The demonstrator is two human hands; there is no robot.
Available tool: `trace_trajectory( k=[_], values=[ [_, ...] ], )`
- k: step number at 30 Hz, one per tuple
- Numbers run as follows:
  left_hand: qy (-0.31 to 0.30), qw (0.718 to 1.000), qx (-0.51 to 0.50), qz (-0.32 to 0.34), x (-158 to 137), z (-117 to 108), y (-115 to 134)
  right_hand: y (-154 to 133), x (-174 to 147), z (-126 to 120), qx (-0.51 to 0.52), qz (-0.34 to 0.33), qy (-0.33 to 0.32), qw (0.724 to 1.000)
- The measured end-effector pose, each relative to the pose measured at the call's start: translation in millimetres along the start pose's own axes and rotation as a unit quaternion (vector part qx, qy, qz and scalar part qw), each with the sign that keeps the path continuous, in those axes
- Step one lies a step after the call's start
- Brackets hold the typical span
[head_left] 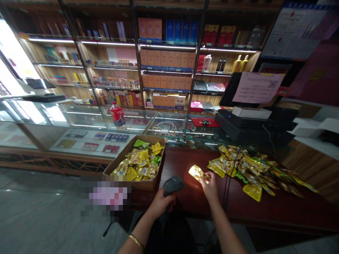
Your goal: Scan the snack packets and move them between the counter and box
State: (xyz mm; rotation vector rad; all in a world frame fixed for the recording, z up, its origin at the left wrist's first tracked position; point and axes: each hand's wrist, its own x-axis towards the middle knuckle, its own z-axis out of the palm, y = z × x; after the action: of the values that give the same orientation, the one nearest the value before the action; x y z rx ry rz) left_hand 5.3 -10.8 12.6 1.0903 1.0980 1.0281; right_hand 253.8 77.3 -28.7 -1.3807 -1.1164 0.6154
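Note:
My left hand is wrapped round the grip of a black handheld barcode scanner, its head tilted toward the right. In my right hand a small yellow and gold snack packet is pinched at one end, and a bright glow falls on it. Left of the scanner, a cardboard box holds many yellow, gold and green packets. A loose heap of similar packets spreads over the dark red wooden counter to the right of my right hand.
Beyond the counter runs a glass display case with a red-labelled bottle and a white cable on top. A mouse on a red mat and a monitor stand back right. A dark cord crosses the counter by the heap.

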Motion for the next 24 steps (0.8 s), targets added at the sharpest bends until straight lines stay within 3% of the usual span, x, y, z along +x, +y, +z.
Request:
trace_trajectory(
  k=[10, 18, 21, 24],
  values=[
    [0.017, 1.0, 0.001, -0.008, 1.4, 0.3, -4.1, -4.4, -4.0, 4.1, 0.001, -0.029, -0.064, 0.998],
    [0.008, 1.0, -0.004, 0.0, 5.5, 1.9, -9.6, -0.2, 3.5, -1.0, -0.052, 0.02, -0.066, 0.996],
    [0.021, 1.0, -0.009, -0.004, 9.0, 1.0, -15.4, -18.8, 15.5, 6.9, -0.031, 0.044, -0.107, 0.993],
    [0.019, 1.0, -0.01, 0.003, 9.2, 0.7, -15.6, -68.0, 26.0, 41.7, 0.066, 0.031, -0.163, 0.984]
  ],
)
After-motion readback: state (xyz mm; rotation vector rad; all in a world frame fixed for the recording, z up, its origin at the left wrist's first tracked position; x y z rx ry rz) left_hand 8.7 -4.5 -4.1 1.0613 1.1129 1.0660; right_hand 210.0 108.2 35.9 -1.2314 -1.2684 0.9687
